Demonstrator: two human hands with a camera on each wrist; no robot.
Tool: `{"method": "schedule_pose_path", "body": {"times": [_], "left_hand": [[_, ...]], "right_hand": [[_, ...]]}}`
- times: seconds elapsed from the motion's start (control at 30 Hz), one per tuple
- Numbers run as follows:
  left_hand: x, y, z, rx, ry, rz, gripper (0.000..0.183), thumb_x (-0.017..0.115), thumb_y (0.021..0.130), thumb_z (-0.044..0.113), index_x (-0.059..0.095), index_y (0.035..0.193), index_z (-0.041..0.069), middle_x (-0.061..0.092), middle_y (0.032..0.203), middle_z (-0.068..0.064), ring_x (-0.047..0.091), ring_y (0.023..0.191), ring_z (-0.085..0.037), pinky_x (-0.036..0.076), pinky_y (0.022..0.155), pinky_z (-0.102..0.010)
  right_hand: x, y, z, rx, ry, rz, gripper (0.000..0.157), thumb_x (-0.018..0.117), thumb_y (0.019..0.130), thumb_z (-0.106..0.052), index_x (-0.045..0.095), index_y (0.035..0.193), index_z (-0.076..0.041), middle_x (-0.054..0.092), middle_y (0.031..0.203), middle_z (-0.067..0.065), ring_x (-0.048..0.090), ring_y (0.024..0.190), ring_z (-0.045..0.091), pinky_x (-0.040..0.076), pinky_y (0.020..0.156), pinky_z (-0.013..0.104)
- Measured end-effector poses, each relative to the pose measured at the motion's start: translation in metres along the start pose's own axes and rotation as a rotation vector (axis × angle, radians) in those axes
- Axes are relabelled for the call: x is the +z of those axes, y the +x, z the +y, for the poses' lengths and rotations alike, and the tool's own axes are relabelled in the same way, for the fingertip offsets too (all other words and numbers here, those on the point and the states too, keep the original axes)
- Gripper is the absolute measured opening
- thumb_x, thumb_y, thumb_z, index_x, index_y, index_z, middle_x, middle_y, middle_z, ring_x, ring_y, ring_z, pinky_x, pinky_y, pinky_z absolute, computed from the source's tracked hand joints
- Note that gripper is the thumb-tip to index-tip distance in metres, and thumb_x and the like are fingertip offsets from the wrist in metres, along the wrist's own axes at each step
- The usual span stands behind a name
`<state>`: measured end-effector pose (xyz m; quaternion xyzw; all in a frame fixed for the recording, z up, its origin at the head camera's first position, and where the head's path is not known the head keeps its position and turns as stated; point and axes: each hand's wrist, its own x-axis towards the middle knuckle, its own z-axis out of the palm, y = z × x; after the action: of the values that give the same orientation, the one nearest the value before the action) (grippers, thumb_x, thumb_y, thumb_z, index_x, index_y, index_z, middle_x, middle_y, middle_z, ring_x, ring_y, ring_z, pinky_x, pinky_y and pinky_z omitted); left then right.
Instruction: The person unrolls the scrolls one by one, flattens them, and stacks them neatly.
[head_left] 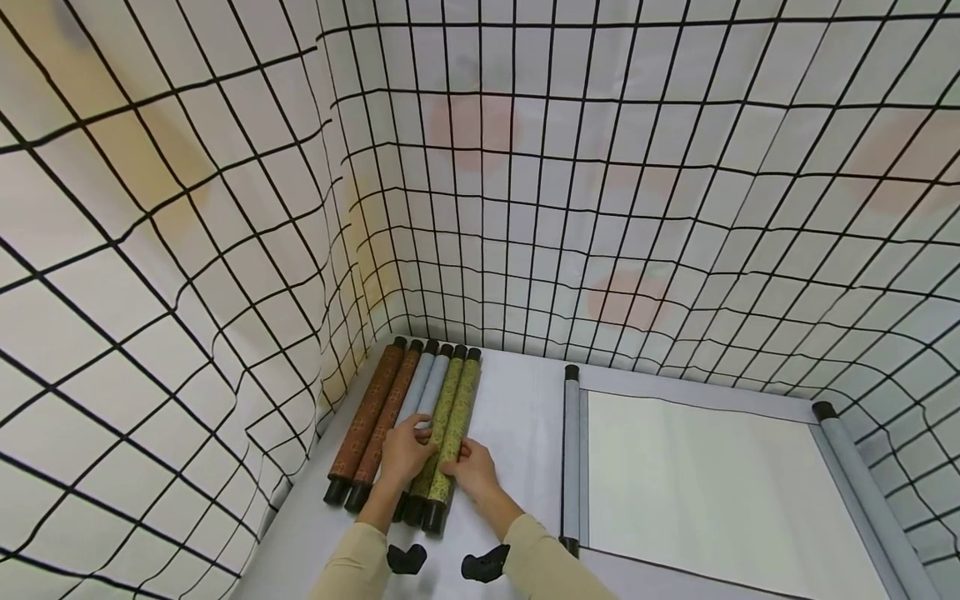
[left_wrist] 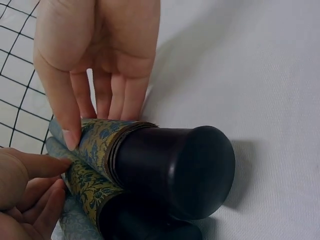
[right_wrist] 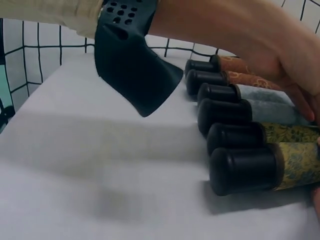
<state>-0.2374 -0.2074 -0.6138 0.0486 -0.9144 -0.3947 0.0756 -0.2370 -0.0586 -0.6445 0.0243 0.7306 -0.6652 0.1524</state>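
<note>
Two yellow-green patterned scrolls with black end knobs lie side by side at the right of a row. My right hand (head_left: 474, 468) grips the outermost yellow-green scroll (head_left: 460, 417), thumb on top and fingers down its far side in the left wrist view. My left hand (head_left: 406, 452) holds the second yellow-green scroll (left_wrist: 85, 182) with its thumb and curled fingertips, close beside the right thumb. Left of these lie two pale grey scrolls (right_wrist: 272, 94), partly under the left hand, then two rust-brown scrolls (head_left: 369, 408). In the right wrist view my right hand is mostly cut off.
A wide scroll with a blank cream sheet (head_left: 712, 475) lies unrolled at the right, with grey rolled edges and black knobs. Black wire mesh (head_left: 525, 200) walls stand behind and at both sides. The white table (head_left: 517, 392) shows between the row and the sheet.
</note>
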Motion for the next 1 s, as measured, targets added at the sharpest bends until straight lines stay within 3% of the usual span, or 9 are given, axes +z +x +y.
{"method": "schedule_pose_path", "body": {"times": [0.2,0.4,0.57,0.83,1.0], "left_hand": [[0.002,-0.002,0.000,0.000,-0.015,-0.002,0.050,0.083,0.083,-0.002,0.067,0.131,0.001,0.077,0.102,-0.014,0.073,0.089,-0.030,0.052,0.088,-0.060],[0.004,-0.001,0.001,0.012,-0.020,-0.015,0.052,0.083,0.085,0.001,0.066,0.133,0.002,0.076,0.104,-0.014,0.074,0.092,-0.029,0.055,0.085,-0.056],[0.003,0.000,0.004,0.005,-0.030,-0.012,0.051,0.084,0.085,0.002,0.066,0.133,0.002,0.077,0.105,-0.013,0.074,0.093,-0.029,0.054,0.088,-0.056],[-0.001,-0.001,0.007,0.007,-0.090,-0.014,0.051,0.083,0.085,0.000,0.066,0.133,-0.001,0.076,0.106,-0.015,0.074,0.093,-0.031,0.058,0.077,-0.050],[-0.004,-0.003,0.008,0.005,-0.109,-0.015,0.051,0.083,0.085,0.001,0.066,0.132,-0.001,0.076,0.107,-0.016,0.073,0.096,-0.033,0.059,0.077,-0.049]], "right_hand": [[0.002,-0.004,0.001,0.036,0.119,0.025,0.078,0.078,0.088,0.001,0.036,0.153,0.010,0.044,0.146,0.029,0.045,0.134,0.045,0.049,0.099,0.052],[-0.001,-0.006,0.004,0.068,0.356,-0.043,0.082,0.072,0.091,0.005,0.025,0.158,0.006,0.030,0.156,0.030,0.051,0.129,0.042,0.053,0.091,0.051],[-0.005,-0.006,0.005,0.059,0.476,-0.104,0.084,0.068,0.092,0.007,0.019,0.160,0.000,0.033,0.158,0.031,0.053,0.130,0.039,0.051,0.096,0.049],[-0.007,-0.008,0.006,0.070,0.533,-0.114,0.082,0.070,0.095,0.002,0.020,0.160,-0.003,0.040,0.154,0.028,0.059,0.123,0.032,0.052,0.094,0.044],[-0.009,-0.008,0.006,0.077,0.524,-0.121,0.085,0.072,0.094,0.000,0.020,0.161,-0.005,0.033,0.159,0.029,0.052,0.131,0.038,0.047,0.102,0.050]]}}
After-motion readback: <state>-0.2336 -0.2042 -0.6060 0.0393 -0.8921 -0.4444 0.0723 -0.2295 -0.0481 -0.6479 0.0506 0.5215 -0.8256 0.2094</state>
